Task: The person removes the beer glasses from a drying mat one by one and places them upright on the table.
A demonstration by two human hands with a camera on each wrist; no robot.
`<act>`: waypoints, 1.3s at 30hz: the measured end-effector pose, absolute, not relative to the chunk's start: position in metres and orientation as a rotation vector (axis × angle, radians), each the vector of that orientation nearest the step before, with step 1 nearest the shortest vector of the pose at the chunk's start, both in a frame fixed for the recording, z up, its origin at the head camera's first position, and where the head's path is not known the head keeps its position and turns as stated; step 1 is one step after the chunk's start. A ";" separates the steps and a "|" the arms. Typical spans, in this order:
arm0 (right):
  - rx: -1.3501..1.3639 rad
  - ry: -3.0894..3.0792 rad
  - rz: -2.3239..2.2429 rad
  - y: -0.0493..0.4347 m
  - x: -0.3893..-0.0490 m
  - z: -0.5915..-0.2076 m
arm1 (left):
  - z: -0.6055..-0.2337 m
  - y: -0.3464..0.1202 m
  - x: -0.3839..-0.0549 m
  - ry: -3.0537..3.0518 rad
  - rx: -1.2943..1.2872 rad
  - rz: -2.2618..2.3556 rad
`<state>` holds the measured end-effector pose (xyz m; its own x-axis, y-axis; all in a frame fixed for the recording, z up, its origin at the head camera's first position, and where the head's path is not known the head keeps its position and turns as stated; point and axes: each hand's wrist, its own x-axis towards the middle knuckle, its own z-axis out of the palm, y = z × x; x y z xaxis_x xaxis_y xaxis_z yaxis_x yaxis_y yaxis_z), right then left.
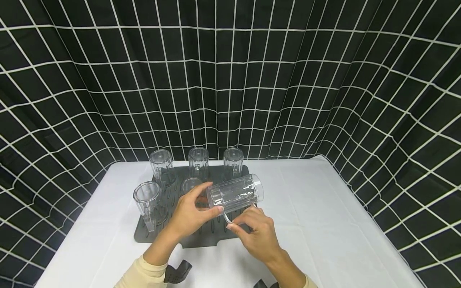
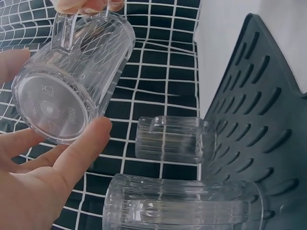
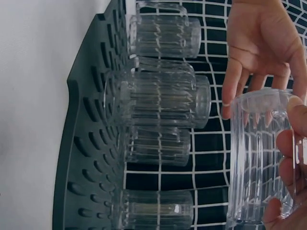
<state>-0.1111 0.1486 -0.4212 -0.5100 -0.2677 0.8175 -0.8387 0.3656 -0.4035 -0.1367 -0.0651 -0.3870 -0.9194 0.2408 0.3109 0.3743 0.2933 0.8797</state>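
A clear ribbed beer mug [image 1: 235,194] lies nearly sideways in the air above a dark grey drying mat [image 1: 201,240], its mouth to the right. My left hand [image 1: 191,212] spans its base end, thumb on the near side and fingers at the far side. In the left wrist view the round base [image 2: 50,108] with raised markings sits between these fingers. With curled fingers and thumb, my right hand [image 1: 257,234] grips the mug's handle [image 1: 227,218]. In the right wrist view the mug's wall hides part of the left fingers.
Several more clear mugs stand on the mat: one at the front left [image 1: 147,196], three along the back, including a back right one [image 1: 233,158], and one partly behind my left hand. White cloth [image 1: 306,208] covers the table. Black gridded curtains [image 1: 252,80] hang around it.
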 end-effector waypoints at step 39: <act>0.302 -1.917 1.770 0.146 -0.103 -0.406 | -0.409 -0.052 -0.132 -1.882 -0.581 -2.217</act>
<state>-0.1026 0.1462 -0.4061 -0.8455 0.1749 0.5045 -0.4890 0.1259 -0.8631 -0.1322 -0.0520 -0.4093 -0.9085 0.1155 0.4016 0.3775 -0.1855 0.9072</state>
